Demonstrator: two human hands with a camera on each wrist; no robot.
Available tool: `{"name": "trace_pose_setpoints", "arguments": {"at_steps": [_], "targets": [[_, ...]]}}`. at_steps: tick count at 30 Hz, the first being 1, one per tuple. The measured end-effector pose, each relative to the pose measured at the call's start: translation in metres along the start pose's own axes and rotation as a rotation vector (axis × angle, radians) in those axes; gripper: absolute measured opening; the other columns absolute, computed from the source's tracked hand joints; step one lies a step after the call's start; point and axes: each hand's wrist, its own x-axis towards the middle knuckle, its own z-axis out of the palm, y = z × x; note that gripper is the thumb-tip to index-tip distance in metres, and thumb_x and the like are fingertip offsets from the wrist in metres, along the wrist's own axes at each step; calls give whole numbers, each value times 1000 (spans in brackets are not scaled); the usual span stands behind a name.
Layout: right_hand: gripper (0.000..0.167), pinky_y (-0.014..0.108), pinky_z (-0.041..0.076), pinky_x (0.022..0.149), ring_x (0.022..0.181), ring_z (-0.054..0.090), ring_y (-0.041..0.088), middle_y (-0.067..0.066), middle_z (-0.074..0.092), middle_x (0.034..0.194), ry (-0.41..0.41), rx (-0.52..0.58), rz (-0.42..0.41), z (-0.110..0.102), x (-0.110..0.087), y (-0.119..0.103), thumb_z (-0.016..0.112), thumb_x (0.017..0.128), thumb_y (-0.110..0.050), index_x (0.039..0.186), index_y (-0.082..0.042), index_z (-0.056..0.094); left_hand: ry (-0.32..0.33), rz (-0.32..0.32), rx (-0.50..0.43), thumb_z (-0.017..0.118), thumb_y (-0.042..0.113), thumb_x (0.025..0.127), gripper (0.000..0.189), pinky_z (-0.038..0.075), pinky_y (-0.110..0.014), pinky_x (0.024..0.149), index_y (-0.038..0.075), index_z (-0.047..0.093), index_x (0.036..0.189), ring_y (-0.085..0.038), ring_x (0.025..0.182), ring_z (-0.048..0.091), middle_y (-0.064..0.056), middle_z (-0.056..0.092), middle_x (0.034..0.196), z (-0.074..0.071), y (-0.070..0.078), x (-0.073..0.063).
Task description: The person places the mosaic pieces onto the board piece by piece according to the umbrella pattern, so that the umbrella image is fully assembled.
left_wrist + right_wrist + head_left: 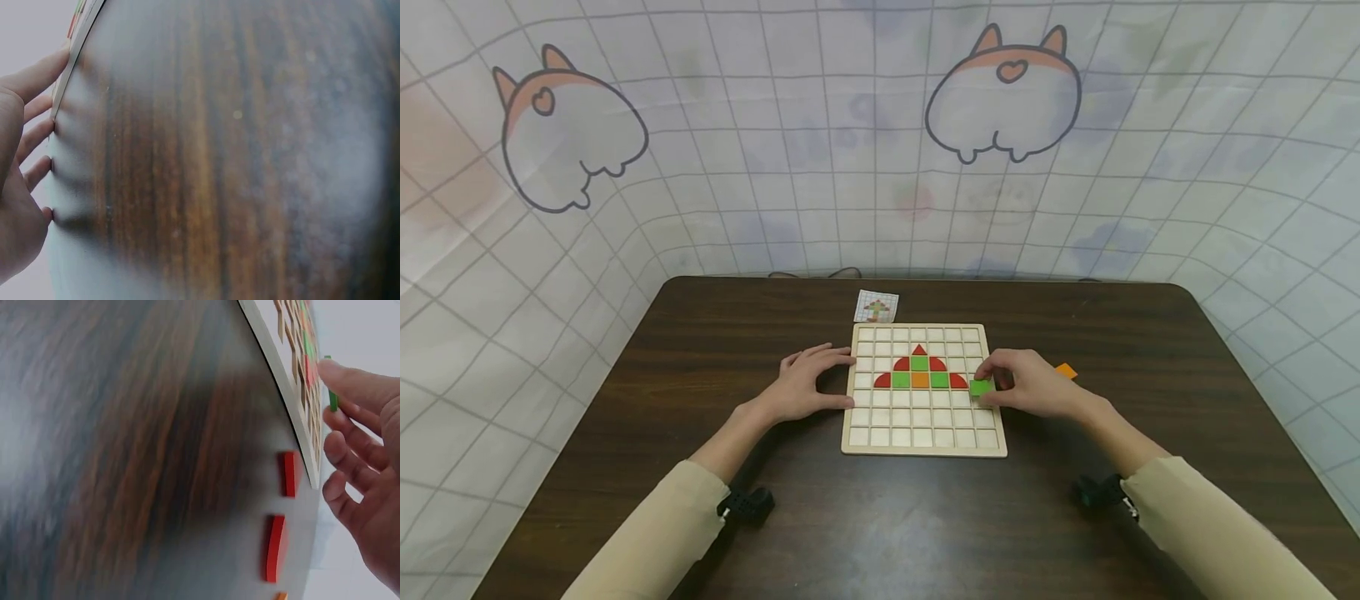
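Observation:
A wooden grid board point(922, 433) lies on the table, with red, green and orange tiles set in its squares as a stepped, tree-like shape. My right hand point(1030, 383) pinches a green square tile point(981, 387) between thumb and finger over the board's right edge; the right wrist view shows this green tile point(332, 394) edge-on, raised off the grid. At the board's left edge rests my left hand point(805, 383), thumb and fingertips touching the rim, fingers extended. In the left wrist view these fingers point(39, 136) meet the board's side and the tabletop.
A small pattern card point(876, 307) lies behind the board's far left corner. An orange piece point(1066, 371) shows beyond the right hand. Two red pieces point(290, 474) sit on the table beside the board in the right wrist view. A patterned cloth point(880, 167) hangs behind the table.

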Motion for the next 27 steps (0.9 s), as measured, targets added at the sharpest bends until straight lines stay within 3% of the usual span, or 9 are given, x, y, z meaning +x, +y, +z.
{"name": "trace_pose_setpoints", "arguments": {"at_steps": [6, 12, 19, 27], "targets": [[28, 29, 47, 65, 73, 54, 14, -3, 64, 89, 10, -15, -23, 9, 11, -8, 85, 87, -19, 110, -9, 73, -1, -1, -7, 80, 47, 88, 70, 11, -72, 110, 15, 58, 147, -33, 152, 24, -7, 45, 158, 0, 1, 0], [27, 30, 47, 66, 73, 54, 14, -5, 61, 84, -14, -9, -32, 19, 21, -15, 85, 87, -20, 109, -10, 74, 0, 2, -10, 80, 46, 89, 69, 11, -72, 110, 15, 58, 146, -34, 152, 24, -7, 45, 158, 0, 1, 0], [24, 34, 51, 78, 87, 58, 18, -3, 68, 101, -10, -74, -70, 28, 31, -25, 84, 88, -20, 107, -9, 76, -5, 0, -16, 80, 46, 88, 70, 11, -73, 110, 15, 58, 147, -34, 152, 24, -8, 45, 158, -2, 3, 0], [24, 37, 50, 81, 90, 60, 18, -3, 69, 101, 2, -65, -59, 36, 39, -33, 83, 89, -19, 110, -9, 77, -9, -7, -11, 80, 47, 88, 70, 12, -72, 110, 15, 58, 147, -33, 152, 24, -7, 45, 158, -2, 2, 0]]}}
